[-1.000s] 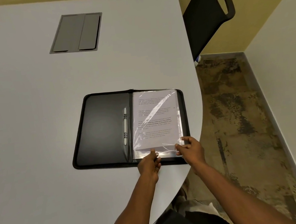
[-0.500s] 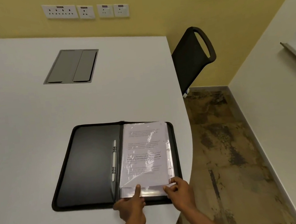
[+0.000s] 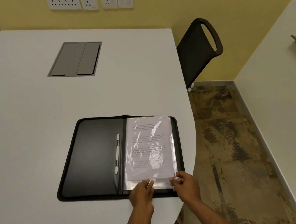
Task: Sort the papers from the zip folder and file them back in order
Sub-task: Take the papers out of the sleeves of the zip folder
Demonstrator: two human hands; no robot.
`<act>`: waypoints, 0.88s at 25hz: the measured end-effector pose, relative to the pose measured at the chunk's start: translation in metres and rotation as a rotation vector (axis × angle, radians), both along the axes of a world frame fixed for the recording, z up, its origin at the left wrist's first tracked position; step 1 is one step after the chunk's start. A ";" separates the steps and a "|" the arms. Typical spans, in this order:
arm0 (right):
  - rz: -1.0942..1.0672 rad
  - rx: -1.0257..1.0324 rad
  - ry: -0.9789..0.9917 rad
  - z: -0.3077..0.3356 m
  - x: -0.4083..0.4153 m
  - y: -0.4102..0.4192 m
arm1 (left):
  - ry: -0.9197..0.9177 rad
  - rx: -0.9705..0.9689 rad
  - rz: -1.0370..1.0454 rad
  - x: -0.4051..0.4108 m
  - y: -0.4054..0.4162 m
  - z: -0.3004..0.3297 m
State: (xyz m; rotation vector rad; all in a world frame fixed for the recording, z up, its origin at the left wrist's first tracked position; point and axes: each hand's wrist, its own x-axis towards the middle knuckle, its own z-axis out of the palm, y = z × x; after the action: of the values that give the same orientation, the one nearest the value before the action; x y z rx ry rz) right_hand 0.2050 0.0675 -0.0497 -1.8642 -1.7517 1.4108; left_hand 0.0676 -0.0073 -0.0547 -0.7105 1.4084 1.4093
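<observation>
At the table's (image 3: 32,127) near curved edge, the left hand (image 3: 141,192) lies flat with straight fingers pressing the bottom of the clear plastic sleeve (image 3: 148,149), while the right hand (image 3: 185,184) pinches the sleeve's lower right corner between thumb and curled fingers. This looks like the start of the job, getting the papers out, so the next move calls for parting the slippery film and drawing the printed sheets free without creasing them. The black zip folder (image 3: 93,156) lies open flat, its sleeve glossy and wrinkled over text, its left half bare beside a metal fastener strip (image 3: 117,153).
</observation>
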 end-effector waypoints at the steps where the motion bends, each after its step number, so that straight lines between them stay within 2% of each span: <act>1: -0.010 -0.009 0.022 0.002 0.002 0.001 | -0.060 0.063 0.037 0.003 0.000 0.004; 4: -0.058 -0.060 0.105 0.009 -0.001 0.002 | -0.152 0.179 0.148 0.006 0.000 0.008; 9: -0.155 -0.248 0.203 0.020 -0.005 -0.003 | -0.170 0.169 0.134 0.006 -0.004 0.000; 15: -0.158 -0.333 0.256 0.022 -0.005 0.000 | -0.157 0.128 0.019 -0.001 0.006 -0.009; 19: -0.259 -0.456 0.357 0.032 -0.006 0.004 | -0.126 0.080 -0.084 -0.003 0.008 -0.010; 22: -0.259 -0.462 0.366 0.034 -0.007 0.001 | -0.132 0.097 -0.119 -0.005 0.012 -0.007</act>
State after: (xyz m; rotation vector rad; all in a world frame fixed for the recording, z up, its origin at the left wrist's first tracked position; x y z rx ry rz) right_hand 0.1978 0.0687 -0.0159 -1.7921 -1.0348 2.0078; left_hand 0.0623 0.0044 -0.0615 -0.6352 1.2509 1.3046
